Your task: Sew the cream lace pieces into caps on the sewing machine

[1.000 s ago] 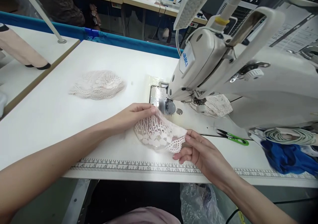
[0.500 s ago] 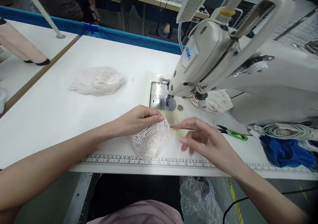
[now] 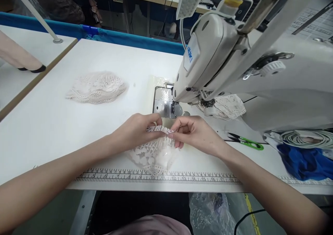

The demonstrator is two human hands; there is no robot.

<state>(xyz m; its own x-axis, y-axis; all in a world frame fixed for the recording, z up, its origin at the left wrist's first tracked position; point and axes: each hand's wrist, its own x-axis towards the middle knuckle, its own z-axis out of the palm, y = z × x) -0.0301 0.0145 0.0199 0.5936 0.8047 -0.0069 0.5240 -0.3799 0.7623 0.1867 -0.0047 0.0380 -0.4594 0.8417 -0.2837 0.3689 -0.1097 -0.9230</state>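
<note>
A piece of white lace (image 3: pixel 153 155) hangs from my fingers over the table, just in front of the sewing machine (image 3: pixel 203 54). My left hand (image 3: pixel 140 131) pinches its upper edge between thumb and fingers. Close beside it, my right hand (image 3: pixel 194 134) grips the right end of the same edge, thumb against fingertips. Behind both hands lie the metal needle plate (image 3: pixel 162 106) and presser foot (image 3: pixel 173 106). Another heap of lace (image 3: pixel 97 87) rests on the table to the left, and more lace (image 3: pixel 225 106) lies under the machine arm.
Green-handled scissors (image 3: pixel 246 142) lie to the right, near a blue cloth (image 3: pixel 304 160) and a coil of pale cord (image 3: pixel 301 137). A printed ruler (image 3: pixel 182 178) runs along the table's front edge. A person's sleeve (image 3: pixel 19 52) reaches in at the far left.
My right hand has moved left to the lace and closed on its edge. The lace's top edge is now folded between both hands. The view has shifted slightly.
</note>
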